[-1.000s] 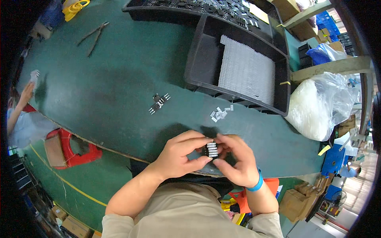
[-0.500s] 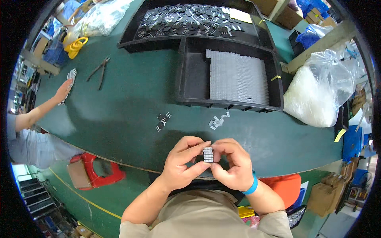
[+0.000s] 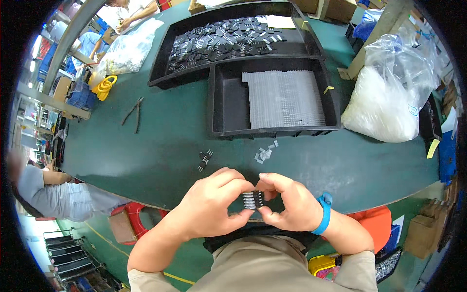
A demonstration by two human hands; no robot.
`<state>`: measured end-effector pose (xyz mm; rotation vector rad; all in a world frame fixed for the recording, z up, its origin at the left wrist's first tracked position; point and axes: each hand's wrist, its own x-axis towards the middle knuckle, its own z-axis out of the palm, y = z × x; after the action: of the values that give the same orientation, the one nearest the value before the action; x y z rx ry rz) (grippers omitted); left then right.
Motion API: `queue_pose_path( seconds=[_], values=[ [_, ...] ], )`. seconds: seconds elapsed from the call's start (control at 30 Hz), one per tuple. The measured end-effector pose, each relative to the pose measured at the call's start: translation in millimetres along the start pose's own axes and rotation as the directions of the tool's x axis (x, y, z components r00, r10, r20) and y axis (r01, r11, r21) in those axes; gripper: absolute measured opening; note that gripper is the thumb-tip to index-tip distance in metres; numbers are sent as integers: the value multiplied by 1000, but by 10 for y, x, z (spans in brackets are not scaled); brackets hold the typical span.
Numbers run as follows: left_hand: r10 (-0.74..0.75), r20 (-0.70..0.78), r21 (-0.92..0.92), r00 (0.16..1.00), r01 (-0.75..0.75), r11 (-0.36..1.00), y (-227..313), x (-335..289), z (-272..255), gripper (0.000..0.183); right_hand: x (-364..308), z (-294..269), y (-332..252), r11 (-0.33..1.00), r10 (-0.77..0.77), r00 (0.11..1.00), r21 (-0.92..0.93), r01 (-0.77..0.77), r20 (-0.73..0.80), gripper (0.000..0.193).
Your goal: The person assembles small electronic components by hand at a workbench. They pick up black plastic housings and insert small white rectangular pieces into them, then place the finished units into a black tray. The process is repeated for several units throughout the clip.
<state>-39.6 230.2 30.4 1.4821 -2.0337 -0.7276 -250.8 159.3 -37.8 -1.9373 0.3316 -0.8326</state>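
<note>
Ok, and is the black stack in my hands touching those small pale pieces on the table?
Apart. The head view shows bare green tabletop between the small pale pieces and the fingers around the black stack.

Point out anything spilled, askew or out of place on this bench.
Mildly odd: a few black pronged parts and some small pale pieces lie loose on the green bench, outside the black trays. Their jumbled lie looks stray, though perhaps deliberate. The stack between the left hand and right hand looks even.
</note>
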Motion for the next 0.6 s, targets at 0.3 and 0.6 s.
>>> queue_pose_path(
  seconds=[0.3, 0.6],
  values=[
    [104, 20, 128, 994, -105, 986, -18, 308, -185, 35, 79, -163, 26, 999, 52, 999, -7, -52, -8, 81],
    [76, 25, 518, 997, -78, 852, -804, 1450, -648, 24, -236, -85, 466, 962, 250, 869, -4, -275, 427, 71]
  ],
)
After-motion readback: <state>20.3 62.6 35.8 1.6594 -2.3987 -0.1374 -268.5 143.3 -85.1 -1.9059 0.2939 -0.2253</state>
